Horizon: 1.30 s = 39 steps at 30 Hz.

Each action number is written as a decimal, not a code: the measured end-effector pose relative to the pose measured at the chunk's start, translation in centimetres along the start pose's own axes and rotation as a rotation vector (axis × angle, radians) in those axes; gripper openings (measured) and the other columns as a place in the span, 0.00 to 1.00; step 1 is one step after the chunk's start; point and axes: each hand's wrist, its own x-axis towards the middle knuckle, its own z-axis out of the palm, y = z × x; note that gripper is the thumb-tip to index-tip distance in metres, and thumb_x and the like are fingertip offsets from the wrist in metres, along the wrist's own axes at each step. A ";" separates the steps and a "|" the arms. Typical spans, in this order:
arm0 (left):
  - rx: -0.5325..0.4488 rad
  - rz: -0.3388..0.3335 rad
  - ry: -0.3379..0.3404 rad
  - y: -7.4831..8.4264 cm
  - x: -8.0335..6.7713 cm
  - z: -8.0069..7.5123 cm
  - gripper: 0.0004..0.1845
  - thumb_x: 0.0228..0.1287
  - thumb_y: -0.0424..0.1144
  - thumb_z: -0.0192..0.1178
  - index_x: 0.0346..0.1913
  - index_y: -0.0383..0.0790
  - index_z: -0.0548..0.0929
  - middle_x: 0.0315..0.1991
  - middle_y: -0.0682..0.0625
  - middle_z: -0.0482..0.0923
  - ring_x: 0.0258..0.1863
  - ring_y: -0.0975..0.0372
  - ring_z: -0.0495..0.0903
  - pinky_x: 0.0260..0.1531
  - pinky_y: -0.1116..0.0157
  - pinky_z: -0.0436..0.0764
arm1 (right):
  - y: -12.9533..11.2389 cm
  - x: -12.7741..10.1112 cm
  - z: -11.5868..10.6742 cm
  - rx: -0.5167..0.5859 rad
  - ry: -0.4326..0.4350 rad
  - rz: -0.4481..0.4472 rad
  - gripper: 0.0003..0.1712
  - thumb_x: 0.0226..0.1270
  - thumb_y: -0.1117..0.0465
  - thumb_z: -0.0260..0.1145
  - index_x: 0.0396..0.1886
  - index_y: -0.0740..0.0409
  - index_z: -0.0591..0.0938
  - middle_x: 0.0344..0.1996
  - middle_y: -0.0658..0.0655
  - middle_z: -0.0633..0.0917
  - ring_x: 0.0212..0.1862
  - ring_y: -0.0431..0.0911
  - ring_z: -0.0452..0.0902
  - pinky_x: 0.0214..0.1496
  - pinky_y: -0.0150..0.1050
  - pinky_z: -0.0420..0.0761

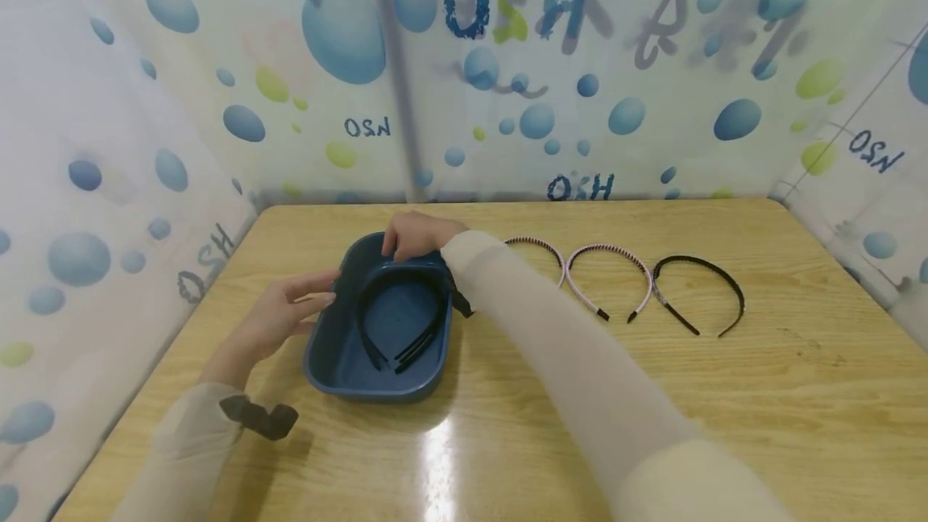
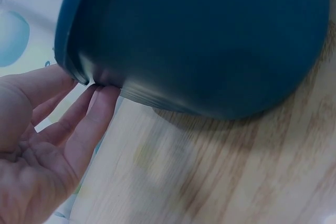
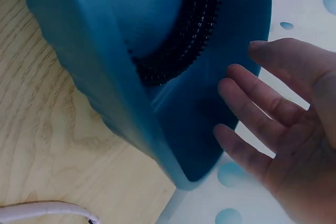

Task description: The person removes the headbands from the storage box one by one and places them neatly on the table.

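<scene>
A blue plastic basin [image 1: 384,383] stands on the left part of the table, with black toothed headbands [image 1: 365,327] nested together inside it. At the basin's left side, my left hand [image 1: 279,314] touches the outer wall just under the rim with nearly straight fingers; the left wrist view shows its fingertips [image 2: 107,94] there. My right hand [image 1: 423,234] is over the far rim. In the right wrist view its fingers are loosely spread, reaching over the rim beside the headbands [image 3: 197,30], and nothing lies between them.
Right of the basin, two pale pink headbands with dark teeth [image 1: 611,248] [image 1: 542,242] and a black headband [image 1: 735,290] lie in a row on the wooden table [image 1: 725,409]. My right forearm partly covers the nearest one. A patterned curtain [image 1: 638,159] encloses the table's back and sides.
</scene>
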 end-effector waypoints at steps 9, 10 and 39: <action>0.006 0.004 0.004 -0.1 0.0 0.0 0.30 0.66 0.43 0.56 0.66 0.33 0.62 0.65 0.37 0.58 0.62 0.46 0.60 0.47 0.50 0.73 | -1.1 0.4 0.2 -0.024 -0.043 0.056 0.16 0.64 0.66 0.59 0.52 0.59 0.80 0.51 0.53 0.79 0.52 0.43 0.72 0.49 0.31 0.72; 0.005 0.003 0.004 -0.1 0.0 0.0 0.30 0.66 0.43 0.56 0.66 0.33 0.62 0.65 0.37 0.58 0.62 0.46 0.59 0.48 0.51 0.73 | -1.2 0.4 0.2 -0.032 -0.050 0.060 0.15 0.64 0.66 0.59 0.50 0.60 0.81 0.49 0.53 0.79 0.49 0.43 0.72 0.48 0.30 0.71; -0.006 -0.011 -0.005 -0.1 0.0 0.0 0.31 0.66 0.43 0.55 0.67 0.34 0.61 0.66 0.37 0.57 0.63 0.45 0.58 0.49 0.47 0.71 | -1.0 2.0 1.6 0.010 -0.152 0.179 0.16 0.62 0.65 0.63 0.50 0.50 0.81 0.51 0.49 0.79 0.48 0.45 0.75 0.46 0.35 0.75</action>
